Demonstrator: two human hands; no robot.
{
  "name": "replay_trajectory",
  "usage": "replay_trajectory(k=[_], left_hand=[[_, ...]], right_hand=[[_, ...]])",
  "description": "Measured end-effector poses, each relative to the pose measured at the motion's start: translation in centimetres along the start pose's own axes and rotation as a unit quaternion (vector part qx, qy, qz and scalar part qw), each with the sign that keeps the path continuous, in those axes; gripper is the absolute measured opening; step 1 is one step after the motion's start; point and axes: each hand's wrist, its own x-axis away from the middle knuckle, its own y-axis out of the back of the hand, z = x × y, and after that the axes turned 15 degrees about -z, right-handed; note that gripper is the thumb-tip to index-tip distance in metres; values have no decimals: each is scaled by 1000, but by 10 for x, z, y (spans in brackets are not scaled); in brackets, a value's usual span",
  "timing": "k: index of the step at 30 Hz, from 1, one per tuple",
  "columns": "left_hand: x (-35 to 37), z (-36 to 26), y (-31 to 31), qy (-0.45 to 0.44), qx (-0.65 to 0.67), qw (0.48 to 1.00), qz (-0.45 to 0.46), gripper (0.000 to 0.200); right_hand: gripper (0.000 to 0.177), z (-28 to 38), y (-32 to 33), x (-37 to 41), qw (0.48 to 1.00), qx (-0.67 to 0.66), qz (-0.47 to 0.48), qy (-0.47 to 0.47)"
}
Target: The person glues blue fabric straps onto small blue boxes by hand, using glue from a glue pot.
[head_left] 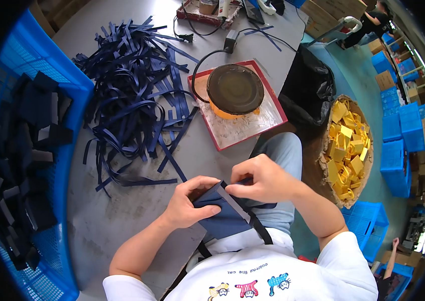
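Note:
My left hand (190, 203) is closed on a dark blue box (227, 218), its thumb across the front and its fingers behind. The box is tilted over my lap, with a greyish edge strip showing along one side. My right hand (260, 179) pinches at the upper corner of the box. A bit of dark blue shows between its fingers, but I cannot make out whether it is ribbon or part of the box. Beyond my left hand, a tangled heap of dark blue ribbons (129, 100) lies on the grey table (102, 220).
A round dark-topped pot (235, 89) with a cord stands in a red-rimmed tray (272, 118). At left, a blue crate (79, 83) holds several dark boxes. A black bag (308, 88) and a carton of yellow pieces (348, 145) stand at right. Another person (373, 22) is far off.

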Motion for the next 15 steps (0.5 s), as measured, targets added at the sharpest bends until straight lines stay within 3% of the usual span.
replay_trajectory(k=[1,3,6,9,11,12,14,15], left_hand=[[1,-1,0,6,30,1000,-1,49],[1,0,-1,12,29,999,-9,49],[1,1,-2,16,8,1000,-16,49],[2,4,-1,1,-17,1000,-4,48],[1,1,0,-16,-27,999,12,48],[0,0,1,-23,-18,1000,5,48],[0,-2,1,-30,-10,999,-5,48],[0,-2,1,-20,-1,1000,-14,48]], right_hand=[[20,0,3,0,998,-41,12,-45],[22,0,2,0,998,-39,1,-50],[22,2,-2,0,1000,25,-14,10],[26,4,-6,0,995,94,5,-14],[21,-10,-3,1,993,-115,3,29],[20,-16,4,1,988,-151,-32,14],[16,-27,15,1,915,-354,-187,-58],[24,-41,22,3,896,-362,-250,-49]])
